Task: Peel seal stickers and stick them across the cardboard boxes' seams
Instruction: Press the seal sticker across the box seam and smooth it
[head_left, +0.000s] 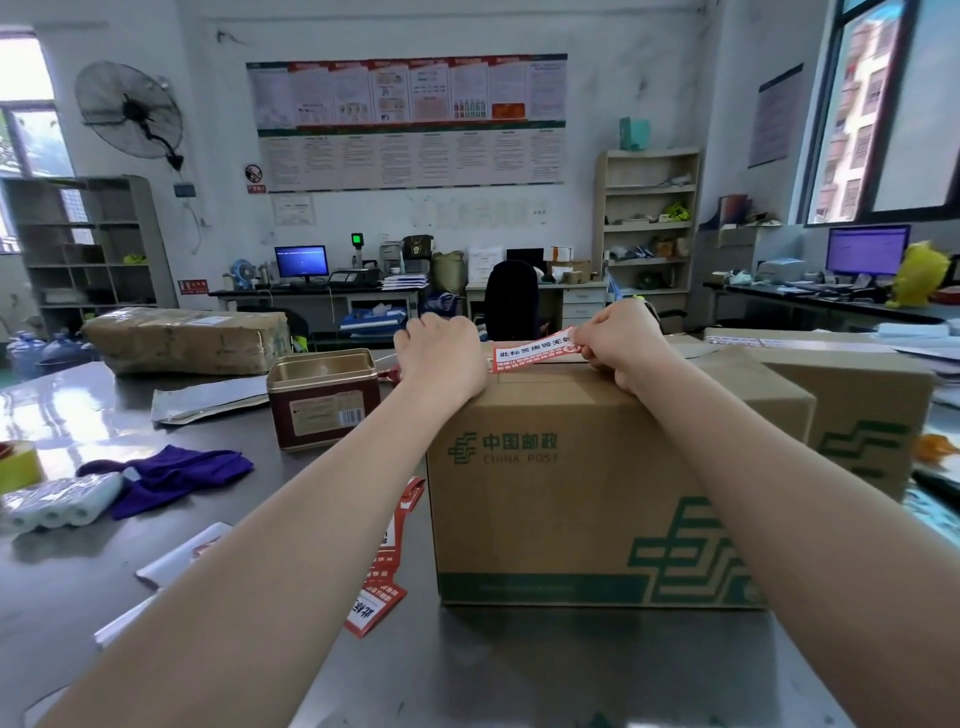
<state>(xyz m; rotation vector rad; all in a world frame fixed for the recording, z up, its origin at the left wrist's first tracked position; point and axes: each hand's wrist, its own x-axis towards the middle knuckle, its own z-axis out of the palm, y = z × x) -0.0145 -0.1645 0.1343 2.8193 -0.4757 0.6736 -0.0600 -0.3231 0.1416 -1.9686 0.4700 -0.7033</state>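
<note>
The right hand pinched one end of the red-and-white seal sticker above the top of the cardboard box; the left hand, fingers curled, seemingly held the other end — keeping it taut for laying across the seam.
</note>
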